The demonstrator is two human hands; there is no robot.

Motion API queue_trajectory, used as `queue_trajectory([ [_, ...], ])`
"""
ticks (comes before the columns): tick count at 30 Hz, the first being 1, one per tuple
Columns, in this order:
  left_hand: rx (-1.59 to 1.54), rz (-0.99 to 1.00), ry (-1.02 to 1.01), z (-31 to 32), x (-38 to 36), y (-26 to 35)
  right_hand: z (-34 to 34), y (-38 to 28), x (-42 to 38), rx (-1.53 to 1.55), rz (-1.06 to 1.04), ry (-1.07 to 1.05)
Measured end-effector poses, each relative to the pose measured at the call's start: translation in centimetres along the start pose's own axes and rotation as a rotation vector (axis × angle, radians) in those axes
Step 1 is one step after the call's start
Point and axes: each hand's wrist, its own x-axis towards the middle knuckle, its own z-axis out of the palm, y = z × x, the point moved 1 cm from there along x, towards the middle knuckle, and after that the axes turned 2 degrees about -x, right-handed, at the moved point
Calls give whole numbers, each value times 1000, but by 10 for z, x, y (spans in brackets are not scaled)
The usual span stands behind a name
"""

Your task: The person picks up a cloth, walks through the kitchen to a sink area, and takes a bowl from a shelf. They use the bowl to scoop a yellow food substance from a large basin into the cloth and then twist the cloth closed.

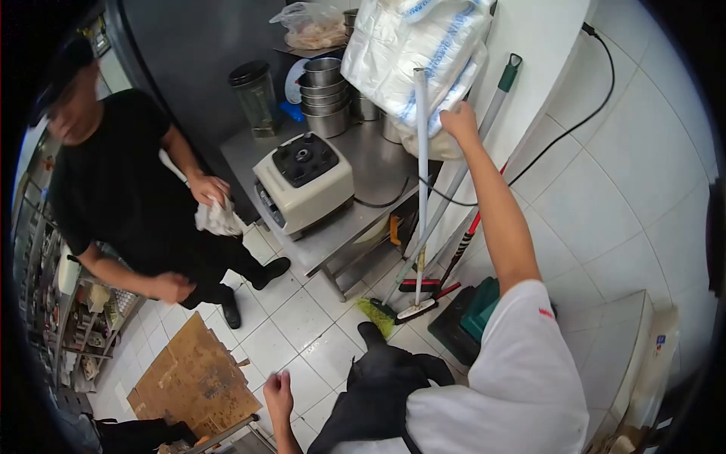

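My right arm reaches up to the white plastic bag with blue print, which hangs by the wall above the steel table. My right hand is closed at the bag's lower edge, gripping the plastic, just right of an upright pale broom pole. Low in front of me, away from the table, is my left hand. Its fingers are curled together, and nothing shows in them.
A blender base, blender jar and stacked steel pots stand on the steel table. Brooms lean near a green bin. A person holding a white cloth stands left, near floor cardboard.
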Motion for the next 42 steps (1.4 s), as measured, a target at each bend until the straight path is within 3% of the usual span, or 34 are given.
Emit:
queue_trajectory([
  [2,33,46,-78,-3,0,34,-26,-13,-43,11,-152,-144],
  [3,17,204,-134,67,82,114,-20,-16,30,9,-197,-86],
  [5,57,440,-297,98,113,193,-31,-15,14,56,-395,-79],
  [7,-42,604,-451,147,135,264,-54,-11,6,-62,-383,-151],
  [8,-12,794,-436,171,153,293,-61,-9,5,-153,-382,-191],
  [10,-76,1001,-482,210,179,348,-65,4,1,-56,-354,-204],
  [11,-84,1134,-413,230,191,372,-67,9,0,45,-344,-207],
  [12,-100,1268,-337,247,202,392,-66,13,-2,43,-335,-197],
  [13,-103,1285,-343,259,215,409,-64,16,-5,267,-300,-246],
  [14,-64,1318,-442,272,225,421,-64,19,-8,490,-263,-297],
  [15,-24,1344,-540,278,227,430,-68,19,-10,485,-258,-288],
  [17,33,1349,-484,277,232,431,-76,20,-13,627,-9,-500],
  [19,483,1415,-401,276,242,426,-77,26,-6,680,39,-580],
  [20,362,1584,-241,275,242,421,-77,28,-4,730,65,-678],
  [21,358,1587,-250,272,235,419,-77,26,-4,729,73,-673],
  [23,-199,909,-533,256,226,425,-73,12,-1,746,-22,-749],
  [24,-218,837,-646,249,228,429,-68,8,-1,735,7,-778],
  [25,-215,834,-652,249,231,431,-67,7,-1,736,15,-777],
  [27,87,1029,-523,251,238,437,-66,1,0,721,-24,-864],
  [28,80,1029,-523,252,240,442,-67,-2,-1,714,-25,-864],
  [30,-195,744,-608,257,244,449,-67,-4,-8,859,30,-834],
  [34,-101,852,-456,256,250,451,-64,5,2,789,16,-835],
  [36,10,879,-379,248,248,454,-73,10,21,106,3,-602],
  [37,7,878,-383,249,245,453,-75,9,22,103,6,-602],
  [39,-5,960,-327,250,238,453,-82,-2,23,-399,-375,-248],
  [40,-4,962,-331,249,237,453,-83,-10,24,-399,-370,-246],
  [42,5,973,-339,247,235,455,-83,-28,33,-85,-529,-213],
])
